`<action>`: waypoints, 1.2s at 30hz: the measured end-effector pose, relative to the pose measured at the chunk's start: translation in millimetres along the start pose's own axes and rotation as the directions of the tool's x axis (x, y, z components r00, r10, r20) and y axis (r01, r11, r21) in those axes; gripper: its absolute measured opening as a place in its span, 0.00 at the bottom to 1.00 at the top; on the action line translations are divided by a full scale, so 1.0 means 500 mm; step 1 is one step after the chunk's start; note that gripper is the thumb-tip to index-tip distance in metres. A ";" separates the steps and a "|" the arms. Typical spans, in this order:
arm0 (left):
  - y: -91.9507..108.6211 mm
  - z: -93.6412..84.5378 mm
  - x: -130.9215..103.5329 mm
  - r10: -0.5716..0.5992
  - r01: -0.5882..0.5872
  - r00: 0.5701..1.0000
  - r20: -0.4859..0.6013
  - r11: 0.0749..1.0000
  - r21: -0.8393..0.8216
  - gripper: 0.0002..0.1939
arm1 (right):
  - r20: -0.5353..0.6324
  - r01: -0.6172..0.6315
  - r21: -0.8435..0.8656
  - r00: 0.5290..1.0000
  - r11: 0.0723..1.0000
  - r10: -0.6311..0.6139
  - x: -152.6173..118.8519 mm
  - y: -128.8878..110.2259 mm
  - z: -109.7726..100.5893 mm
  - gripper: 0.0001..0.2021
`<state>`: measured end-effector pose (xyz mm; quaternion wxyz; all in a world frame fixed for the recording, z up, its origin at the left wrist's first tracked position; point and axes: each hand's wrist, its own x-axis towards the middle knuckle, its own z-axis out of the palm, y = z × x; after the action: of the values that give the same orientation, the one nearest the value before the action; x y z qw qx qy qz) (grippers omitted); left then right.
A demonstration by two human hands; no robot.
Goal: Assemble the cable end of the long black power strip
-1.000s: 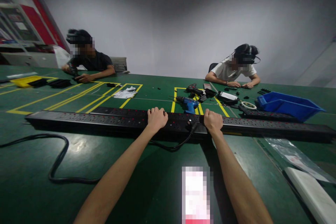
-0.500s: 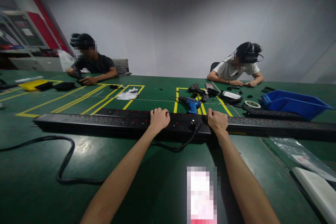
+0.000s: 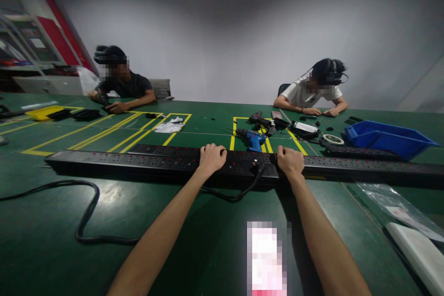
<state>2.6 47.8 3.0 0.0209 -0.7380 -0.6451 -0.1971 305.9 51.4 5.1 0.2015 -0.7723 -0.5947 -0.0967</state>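
Black power strip, long, multi-socket: lying lengthwise across the green table, in front of the wearer.
Left hand: resting on the strip, fingers bending close together; fingertips hiding, grip impossible to tell.
Right hand: resting farther right along the strip run, fingers curling together; fingertips likewise hiding, grip impossible to tell.
Black plug, with cable: lying between the hands, nearer the right.
Blue cordless drill: lying beyond the strip.
Blue bin: standing at far right.
Two people: sitting opposite.
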 end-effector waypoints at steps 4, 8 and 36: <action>-0.003 0.004 0.001 0.004 -0.004 1.000 -0.001 1.000 -0.014 0.20 | 0.033 0.019 0.003 0.999 1.000 -0.019 0.003 0.003 0.000 0.25; -0.004 0.008 0.001 0.016 -0.016 1.000 -0.005 1.000 -0.011 0.21 | 0.097 0.001 0.006 0.995 1.000 -0.002 0.013 0.003 -0.005 0.23; 0.110 -0.056 -0.030 0.559 -0.551 0.826 -0.072 0.773 -0.315 0.24 | 0.412 0.067 -0.044 0.910 0.997 -0.043 0.005 -0.084 0.021 0.34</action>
<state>46.6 16.5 36.1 -0.0510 -0.8908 -0.3579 -0.2754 265.2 66.7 5.1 0.0472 -0.7638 -0.6422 0.0449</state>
